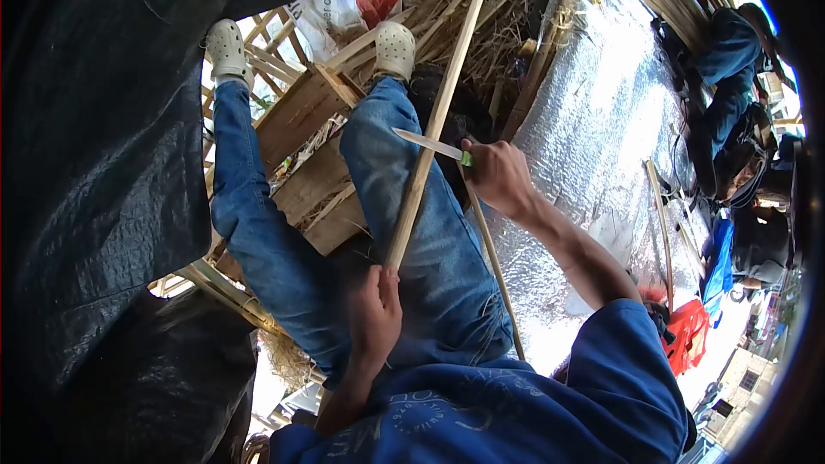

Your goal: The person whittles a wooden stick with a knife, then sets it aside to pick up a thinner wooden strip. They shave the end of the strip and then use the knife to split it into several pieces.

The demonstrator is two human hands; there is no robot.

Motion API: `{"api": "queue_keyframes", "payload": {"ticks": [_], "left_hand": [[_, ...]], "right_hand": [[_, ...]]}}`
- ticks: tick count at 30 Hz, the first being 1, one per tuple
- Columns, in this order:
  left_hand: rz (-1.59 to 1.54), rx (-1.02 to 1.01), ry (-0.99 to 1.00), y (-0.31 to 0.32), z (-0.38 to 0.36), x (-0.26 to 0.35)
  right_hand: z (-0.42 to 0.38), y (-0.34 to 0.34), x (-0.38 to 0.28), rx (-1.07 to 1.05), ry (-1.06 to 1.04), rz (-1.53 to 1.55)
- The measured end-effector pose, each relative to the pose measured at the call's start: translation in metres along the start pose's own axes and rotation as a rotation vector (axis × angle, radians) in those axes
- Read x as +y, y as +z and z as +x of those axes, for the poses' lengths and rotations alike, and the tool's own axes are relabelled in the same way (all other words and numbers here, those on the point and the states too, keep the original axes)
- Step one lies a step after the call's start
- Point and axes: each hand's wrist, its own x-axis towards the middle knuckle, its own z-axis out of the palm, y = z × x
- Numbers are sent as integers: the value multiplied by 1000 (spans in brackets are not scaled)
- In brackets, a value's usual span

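Note:
A long, pale wooden strip point(447, 86) runs up from my lap, between my legs and past the top edge of the view. My left hand point(375, 314) is closed round its lower end. In my right hand point(498, 175) is a knife point(430, 144) with a green handle, gripped in the fist. Its blade points left and crosses the strip at about knee height. A second, thinner stick point(496, 271) slants beside my right thigh, partly hidden behind my right hand.
Wooden crate boards point(301, 120) lie between my legs, with shavings and strips point(481, 0) piled beyond. Silver foil sheeting point(593, 103) spreads on the right. A black plastic sheet point(103, 180) hangs at left. Another person in jeans point(729, 60) sits at far right, near a red bag point(686, 335).

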Motion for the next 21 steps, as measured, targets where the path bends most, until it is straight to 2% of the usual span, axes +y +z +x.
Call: {"api": "queue_keyframes", "payload": {"ticks": [3, 5, 9, 10, 14, 16, 17, 19, 21], "left_hand": [[-32, 12, 17, -1, 4, 0], [-40, 0, 30, -2, 4, 0], [-27, -11, 15, -2, 3, 0], [33, 12, 38, 0, 2, 0], [258, 50, 77, 3, -2, 5], [262, 83, 113, 7, -3, 3], [265, 117, 146, 8, -3, 3], [269, 115, 132, 8, -5, 5], [272, 106, 114, 7, -6, 5]], "right_hand": [[-23, 0, -8, 13, 45, 62], [-34, -4, -11, -165, 78, 102], [-47, -4, -19, -133, 28, 82], [-45, -3, -21, -200, 28, 27], [-39, 10, -23, -192, 9, 35], [-35, 13, -20, -43, -205, 42], [-32, 12, -19, -42, -207, 41], [-26, 9, -17, -183, -259, 61], [-24, 16, -16, -124, -241, 111]]}}
